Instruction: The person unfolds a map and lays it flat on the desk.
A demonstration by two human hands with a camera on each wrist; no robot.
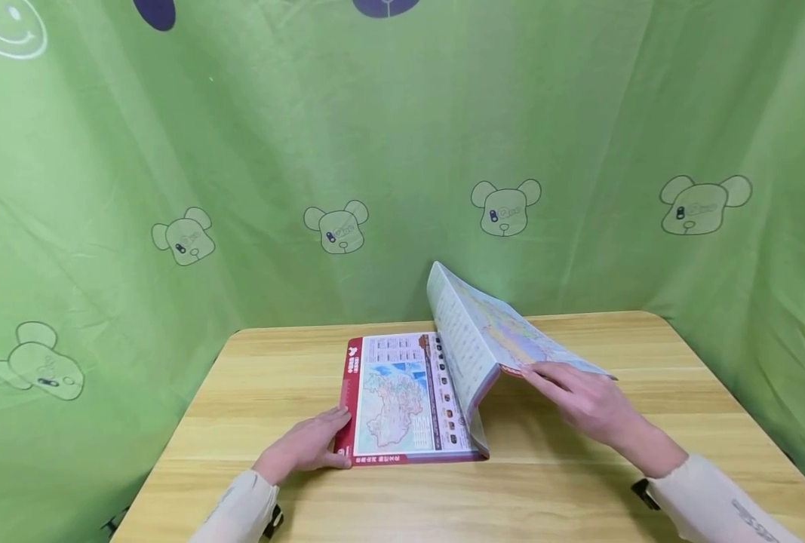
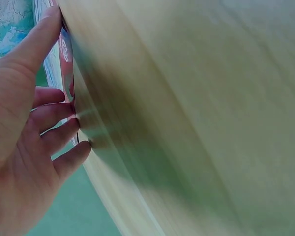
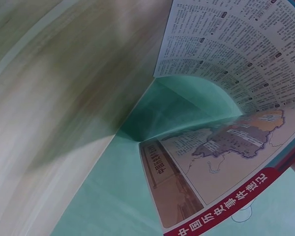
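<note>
Map booklet [image 1: 402,400], centre of frame on wooden table [image 1: 579,483], spine running away from viewer | left hand [image 1: 307,446], fingers flat, pressing its lower-left edge | right hand [image 1: 588,403] nearer the raised leaf [image 1: 490,332], fingers apparently pinching its right edge, grip partly hidden

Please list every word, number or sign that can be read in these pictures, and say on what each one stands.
"中国历史" and further blurred characters: red band of the folded map.
Small print columns on the map's raised sheet: too small to read.
Left sheet labels: too small.
Smiley sign: green curtain.
</note>
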